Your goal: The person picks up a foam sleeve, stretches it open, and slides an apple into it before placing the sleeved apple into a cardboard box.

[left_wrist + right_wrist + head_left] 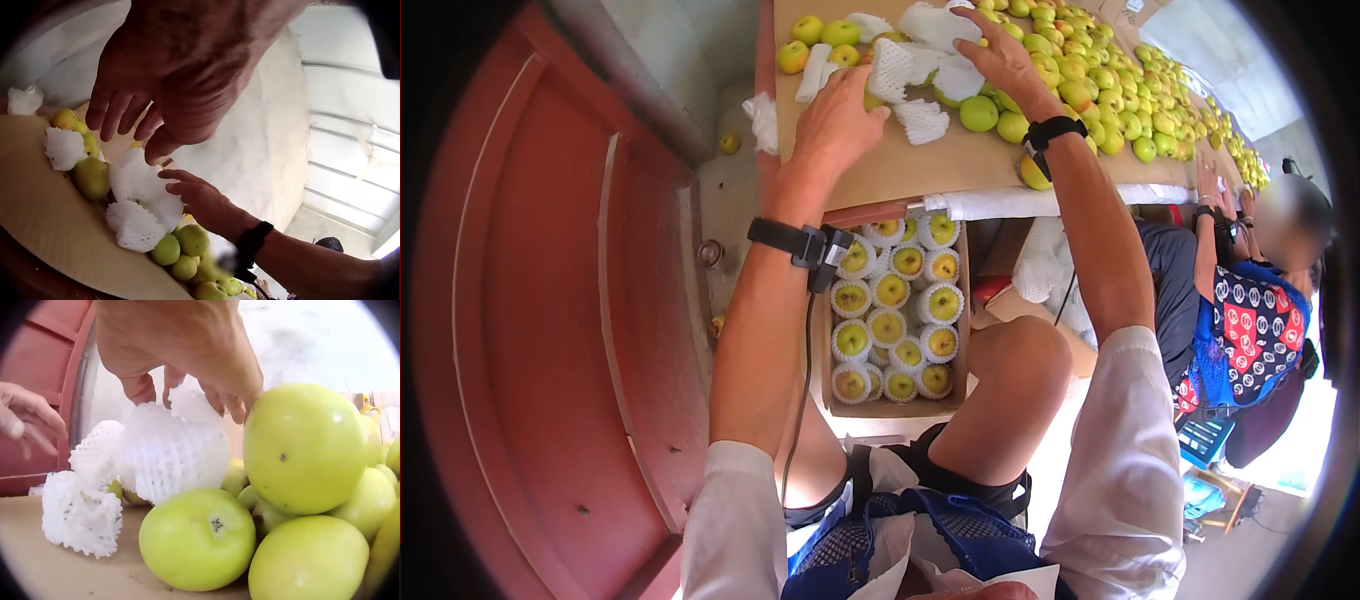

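My left hand (840, 115) hovers over the near left of the cardboard-covered table, fingers spread and loosely bent, with nothing in them. It is beside white foam fruit nets (890, 70). In the left wrist view, its fingers hang above a bare yellow-green apple (92, 178). My right hand (1005, 65) reaches over the foam pile, thumb and fingers apart. Its fingertips are right at the top of a foam net (175, 450) in the right wrist view. Bare green apples (197, 540) lie just below and beside it.
A large heap of apples (1100, 90) covers the table's right side. Below the table edge, a cardboard box (962, 375) holds net-wrapped apples in rows. A red door (550, 300) stands at left. Another person (1250, 320) sits at right.
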{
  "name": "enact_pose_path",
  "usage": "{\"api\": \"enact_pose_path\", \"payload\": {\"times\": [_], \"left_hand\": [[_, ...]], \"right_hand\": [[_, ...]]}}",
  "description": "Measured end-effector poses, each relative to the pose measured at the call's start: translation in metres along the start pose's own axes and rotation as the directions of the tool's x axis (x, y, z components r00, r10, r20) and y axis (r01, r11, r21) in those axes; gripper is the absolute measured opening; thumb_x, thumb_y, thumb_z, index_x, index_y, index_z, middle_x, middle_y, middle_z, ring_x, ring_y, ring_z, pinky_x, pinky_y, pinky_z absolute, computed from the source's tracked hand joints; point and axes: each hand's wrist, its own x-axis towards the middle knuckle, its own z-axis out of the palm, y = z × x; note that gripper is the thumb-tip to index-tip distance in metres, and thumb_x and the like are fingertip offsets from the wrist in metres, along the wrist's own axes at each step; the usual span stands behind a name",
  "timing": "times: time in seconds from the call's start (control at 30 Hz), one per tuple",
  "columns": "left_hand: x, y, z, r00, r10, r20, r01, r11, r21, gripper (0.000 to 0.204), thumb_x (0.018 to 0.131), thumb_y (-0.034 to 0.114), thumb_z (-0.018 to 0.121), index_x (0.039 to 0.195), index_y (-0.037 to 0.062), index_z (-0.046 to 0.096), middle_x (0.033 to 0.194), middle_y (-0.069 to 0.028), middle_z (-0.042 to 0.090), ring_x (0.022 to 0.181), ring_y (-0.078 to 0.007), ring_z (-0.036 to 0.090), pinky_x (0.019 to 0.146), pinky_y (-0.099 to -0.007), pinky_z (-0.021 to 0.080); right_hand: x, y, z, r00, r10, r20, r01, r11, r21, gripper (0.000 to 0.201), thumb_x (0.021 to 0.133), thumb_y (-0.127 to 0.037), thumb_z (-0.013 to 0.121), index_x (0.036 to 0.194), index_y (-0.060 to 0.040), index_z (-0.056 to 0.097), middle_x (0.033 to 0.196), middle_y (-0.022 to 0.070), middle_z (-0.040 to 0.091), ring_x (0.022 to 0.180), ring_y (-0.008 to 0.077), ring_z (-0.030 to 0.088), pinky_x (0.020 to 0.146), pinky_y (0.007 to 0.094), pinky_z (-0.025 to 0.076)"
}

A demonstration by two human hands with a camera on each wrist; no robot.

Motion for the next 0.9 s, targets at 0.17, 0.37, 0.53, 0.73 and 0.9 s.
{"api": "enact_pose_path", "payload": {"times": [0.17,0.37,0.53,0.73,0.9], "left_hand": [[0.009,-0.015,0.026,0.984,0.133,0.118,-0.150,0.977,0.152,0.059,0.090,0.028,0.068,0.141,0.0048,0.052,0.146,-0.0190,0.051,0.136,-0.0355,0.046,0.112,-0.0413,0.038],[0.017,-0.010,0.024,0.980,0.193,0.049,-0.199,0.962,0.187,0.049,0.090,0.028,0.068,0.132,0.0046,0.059,0.136,-0.0188,0.059,0.128,-0.0361,0.053,0.107,-0.0421,0.042],[0.019,-0.008,0.024,0.991,0.136,0.003,-0.136,0.991,-0.011,0.041,0.091,0.024,0.066,0.127,0.0048,0.062,0.127,-0.0203,0.064,0.116,-0.0388,0.060,0.099,-0.0426,0.047],[0.024,-0.004,0.027,0.994,0.106,-0.040,-0.110,0.990,-0.090,0.036,0.091,0.020,0.064,0.124,0.0043,0.063,0.125,-0.0209,0.064,0.115,-0.0397,0.060,0.098,-0.0434,0.047],[0.024,-0.005,0.033,0.991,0.129,-0.035,-0.131,0.988,-0.079,0.036,0.091,0.019,0.063,0.123,0.0033,0.063,0.123,-0.0206,0.065,0.114,-0.0402,0.060,0.098,-0.0452,0.047]], "right_hand": [[0.007,0.028,0.008,0.993,-0.117,0.031,0.120,0.923,-0.366,0.042,0.095,-0.038,0.061,0.134,-0.0218,0.061,0.139,0.0159,0.057,0.118,0.0366,0.059,0.102,0.0430,0.046],[0.013,0.004,-0.007,0.999,0.042,-0.020,-0.042,0.999,0.013,0.026,0.098,-0.026,0.058,0.116,-0.0081,0.065,0.101,0.0150,0.068,0.088,0.0272,0.066,0.075,0.0383,0.052],[0.023,0.045,-0.010,0.943,-0.323,-0.083,0.281,0.904,-0.323,0.029,0.098,-0.023,0.055,0.116,-0.0025,0.065,0.093,0.0185,0.070,0.083,0.0263,0.068,0.069,0.0404,0.054],[-0.023,0.008,-0.020,0.993,0.012,-0.121,-0.032,0.986,-0.166,0.040,0.087,-0.023,0.064,0.126,-0.0158,0.063,0.122,0.0172,0.065,0.112,0.0363,0.060,0.096,0.0429,0.048],[-0.047,0.008,0.014,0.927,-0.345,-0.146,0.253,0.864,-0.435,0.033,0.074,-0.017,0.070,0.106,-0.0103,0.069,0.115,0.0116,0.062,0.114,0.0330,0.055,0.098,0.0451,0.045]]}}
